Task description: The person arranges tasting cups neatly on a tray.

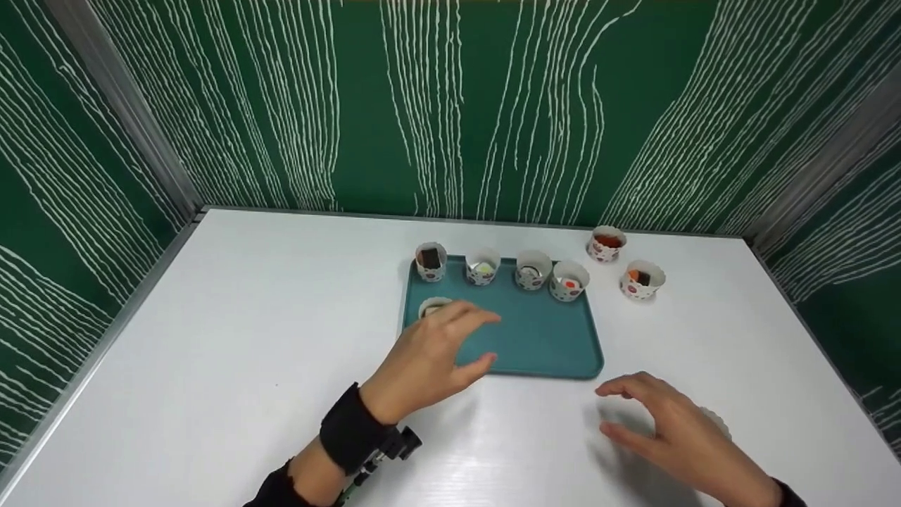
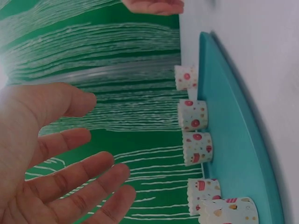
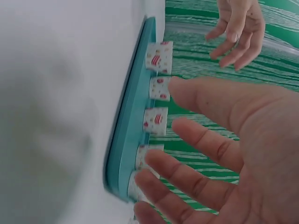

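Risk near-side first: right hand [image 1: 676, 429] hovers spread and empty over the surface [image 1: 232, 338]. Left hand [image 1: 436, 352], also empty, fingers relaxed, hangs over the tray [image 1: 549, 338] beside the near cup [image 1: 431, 307]; a careless sweep could tip it or the back-row cups [image 1: 503, 269]

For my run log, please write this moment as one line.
left hand: open, over tray near fifth cup | right hand: open, above table | row of four cups on tray | two cups off tray
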The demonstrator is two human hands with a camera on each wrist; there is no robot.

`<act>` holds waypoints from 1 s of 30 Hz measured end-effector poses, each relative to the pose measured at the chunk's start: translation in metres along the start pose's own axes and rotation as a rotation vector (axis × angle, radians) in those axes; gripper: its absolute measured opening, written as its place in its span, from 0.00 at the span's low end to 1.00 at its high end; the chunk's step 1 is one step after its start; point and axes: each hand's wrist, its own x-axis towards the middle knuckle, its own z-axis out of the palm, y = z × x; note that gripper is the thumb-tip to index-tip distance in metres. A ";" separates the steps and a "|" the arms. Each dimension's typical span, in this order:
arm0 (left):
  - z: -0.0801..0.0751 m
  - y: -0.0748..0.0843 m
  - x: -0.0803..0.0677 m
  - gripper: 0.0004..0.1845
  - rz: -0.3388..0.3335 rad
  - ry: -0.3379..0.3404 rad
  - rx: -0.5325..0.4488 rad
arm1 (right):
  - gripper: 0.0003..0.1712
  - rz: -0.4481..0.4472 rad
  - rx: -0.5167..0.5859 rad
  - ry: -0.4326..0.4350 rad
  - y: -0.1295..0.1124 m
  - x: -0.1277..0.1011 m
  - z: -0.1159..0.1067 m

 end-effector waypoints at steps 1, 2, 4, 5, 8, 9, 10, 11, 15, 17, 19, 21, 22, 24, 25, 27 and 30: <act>0.000 0.000 0.000 0.22 0.002 -0.002 -0.001 | 0.24 0.049 -0.014 -0.015 0.002 -0.002 -0.002; 0.001 0.000 0.000 0.22 0.003 -0.003 -0.002 | 0.26 0.095 -0.029 -0.033 0.005 -0.004 -0.005; 0.001 0.000 0.000 0.22 0.007 -0.005 -0.004 | 0.29 0.176 -0.042 -0.064 0.012 -0.009 -0.009; 0.001 0.000 0.000 0.22 0.010 -0.005 -0.003 | 0.31 0.211 -0.039 -0.077 0.016 -0.011 -0.012; 0.001 0.001 0.000 0.21 0.014 -0.008 -0.005 | 0.34 0.284 -0.072 -0.083 0.027 -0.018 -0.018; 0.001 0.001 0.000 0.21 0.014 -0.009 -0.007 | 0.36 0.305 -0.079 -0.087 0.030 -0.019 -0.020; 0.001 0.002 -0.001 0.21 0.015 -0.010 -0.007 | 0.37 0.320 -0.089 -0.089 0.034 -0.021 -0.021; 0.001 0.002 -0.001 0.21 0.015 -0.012 -0.007 | 0.38 0.327 -0.104 -0.090 0.038 -0.022 -0.022; 0.001 0.002 -0.001 0.20 0.016 -0.020 -0.010 | 0.45 0.360 -0.139 -0.110 0.050 -0.026 -0.024; 0.001 0.002 -0.001 0.20 0.017 -0.021 -0.010 | 0.49 0.371 -0.144 -0.114 0.055 -0.028 -0.024; 0.002 0.002 -0.001 0.20 0.019 -0.022 -0.009 | 0.53 0.384 -0.131 -0.118 0.059 -0.030 -0.025; 0.003 0.002 -0.001 0.20 0.020 -0.026 -0.009 | 0.55 0.405 -0.110 -0.122 0.063 -0.031 -0.026; 0.003 0.002 -0.001 0.20 0.020 -0.027 -0.009 | 0.56 0.415 -0.097 -0.129 0.065 -0.032 -0.026; 0.004 0.002 -0.001 0.20 0.019 -0.033 -0.007 | 0.57 0.433 -0.076 -0.143 0.067 -0.032 -0.026; 0.004 0.002 -0.001 0.20 0.018 -0.034 -0.006 | 0.58 0.441 -0.069 -0.150 0.068 -0.032 -0.026; 0.004 0.003 -0.001 0.20 0.016 -0.037 -0.003 | 0.58 0.453 -0.056 -0.166 0.069 -0.032 -0.027; 0.004 0.003 -0.001 0.20 0.012 -0.041 -0.004 | 0.56 0.452 -0.043 -0.168 0.070 -0.032 -0.027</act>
